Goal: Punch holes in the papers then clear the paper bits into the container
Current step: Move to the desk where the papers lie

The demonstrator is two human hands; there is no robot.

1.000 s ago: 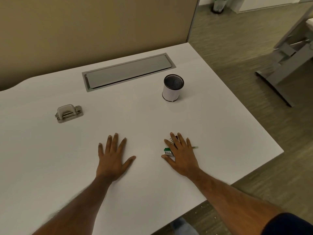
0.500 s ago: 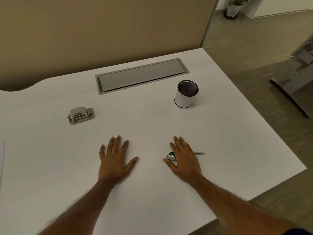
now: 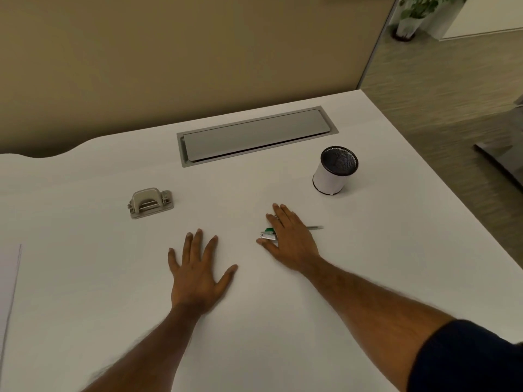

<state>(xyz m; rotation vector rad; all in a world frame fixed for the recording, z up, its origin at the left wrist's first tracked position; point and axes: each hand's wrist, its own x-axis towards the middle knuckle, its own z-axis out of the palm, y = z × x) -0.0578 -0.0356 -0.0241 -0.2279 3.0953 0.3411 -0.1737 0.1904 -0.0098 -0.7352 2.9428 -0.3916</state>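
- The left hand [image 3: 198,274] lies flat on the white worktop [image 3: 85,278], palm down, fingers straight and spread, holding nothing.
- The right hand [image 3: 291,241] lies palm down to its right, the two hands apart. Its straight fingers rest over a small green and silver object [image 3: 267,234], which pokes out at the thumb side.
- A thin rod [image 3: 315,228] sticks out from under the right hand on its outer side; I cannot tell what it is.
- A dark sleeve [image 3: 467,360] covers the right upper arm.
- The grey hole punch [image 3: 150,203] sits beyond the left hand, well apart from it and untouched.
- The container [image 3: 335,172], a white cylinder with dark mesh inside, stands upright beyond the right hand.
- The edge of a paper sheet [image 3: 8,292] shows at the worktop's left border.
- A grey cable hatch [image 3: 254,135] is set into the worktop near the tan partition [image 3: 169,66].
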